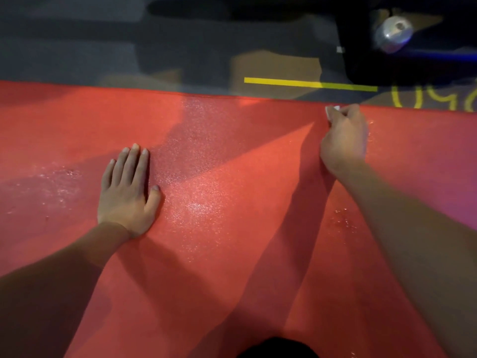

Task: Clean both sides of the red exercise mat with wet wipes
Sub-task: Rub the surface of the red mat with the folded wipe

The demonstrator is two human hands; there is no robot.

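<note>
On the floor: the red foam exercise mat [232, 228] lies flat and fills most of the view, running off the left, right and near sides.
Far edge: the mat's only visible edge runs left to right across the upper part of the view, sloping slightly down toward the right, with dark grey floor [77, 47] beyond it.
Open room: a broad stretch of bare mat lies between the two hands and in front of them; wet, glistening patches show at the left, centre and right.
Left hand [127, 192]: flat on the mat, palm down, fingers straight and close together, thumb out to the side.
Right hand [344, 138]: at the far edge of the mat, fingers curled, pinching a small white wet wipe [331, 111] that pokes out at the fingertips and touches the mat.
Beyond the edge: a yellow tape line [309, 83] on the floor near the right hand, yellow painted characters [433, 99] further right, and a black object with a shiny silver round part [393, 32] at the top right, well apart from the mat.
Near side: a dark shape at the bottom centre; cannot tell what it is.
Count: one mat, one wipe, two hands, one tape line.
</note>
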